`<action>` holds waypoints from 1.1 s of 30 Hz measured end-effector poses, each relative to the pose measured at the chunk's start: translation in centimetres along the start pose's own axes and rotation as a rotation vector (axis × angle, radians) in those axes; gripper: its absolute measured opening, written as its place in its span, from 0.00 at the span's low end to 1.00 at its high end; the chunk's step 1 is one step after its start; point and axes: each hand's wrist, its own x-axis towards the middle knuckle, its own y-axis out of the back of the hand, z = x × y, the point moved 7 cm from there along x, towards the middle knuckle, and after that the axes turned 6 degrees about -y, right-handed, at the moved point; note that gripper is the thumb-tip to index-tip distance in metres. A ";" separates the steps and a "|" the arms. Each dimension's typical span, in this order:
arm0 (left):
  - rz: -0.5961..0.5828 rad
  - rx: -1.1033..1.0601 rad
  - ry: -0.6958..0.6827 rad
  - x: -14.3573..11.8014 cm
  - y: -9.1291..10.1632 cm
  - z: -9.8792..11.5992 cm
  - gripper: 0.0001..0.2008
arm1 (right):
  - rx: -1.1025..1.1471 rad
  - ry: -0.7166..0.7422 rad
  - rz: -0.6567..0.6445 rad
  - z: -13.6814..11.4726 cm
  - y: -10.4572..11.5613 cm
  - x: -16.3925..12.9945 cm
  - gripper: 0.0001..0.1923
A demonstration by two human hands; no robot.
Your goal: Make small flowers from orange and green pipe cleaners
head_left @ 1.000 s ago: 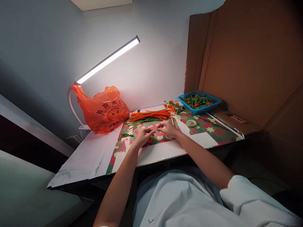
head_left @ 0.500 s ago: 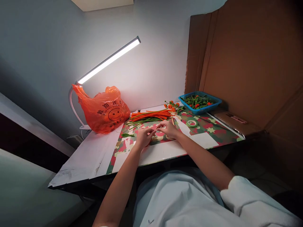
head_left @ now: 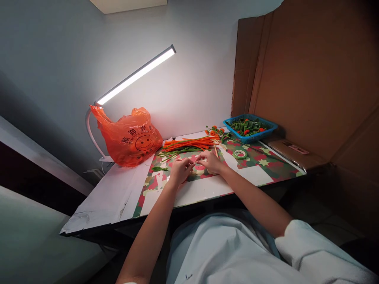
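Note:
My left hand [head_left: 180, 170] and my right hand [head_left: 209, 161] meet fingertip to fingertip over the patterned table mat [head_left: 263, 162]. Both are closed in a pinch, and whatever lies between the fingers is too small to make out. Just beyond them is a pile of orange pipe cleaners [head_left: 189, 144], with green stems [head_left: 177, 152] along its near side. A small green leafy piece [head_left: 159, 169] rests left of my left hand. To the right of my right hand lies a roll of green tape [head_left: 239, 154].
An orange plastic bag [head_left: 127, 138] stands at the left under a lit lamp [head_left: 136, 75]. Orange flowers [head_left: 213, 131] lie behind the pile. A blue basket [head_left: 251, 138] of green stems and orange flowers sits at the back right, beside a cardboard panel [head_left: 308, 86].
Almost nothing differs. Both hands stay pinched together in the same spot, with only a slight shift of the fingers.

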 end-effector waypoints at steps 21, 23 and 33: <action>0.139 -0.647 0.248 0.4 1.9 -2.3 0.35 | 0.488 -0.278 0.080 2.4 0.1 0.7 0.18; 0.209 -0.713 0.299 0.4 2.0 -2.8 0.34 | 0.693 -0.435 0.087 3.3 -0.6 0.6 0.18; 0.177 -0.799 0.337 0.4 -2.2 -3.0 0.22 | 0.928 -0.475 -0.022 1.7 -5.5 0.3 0.18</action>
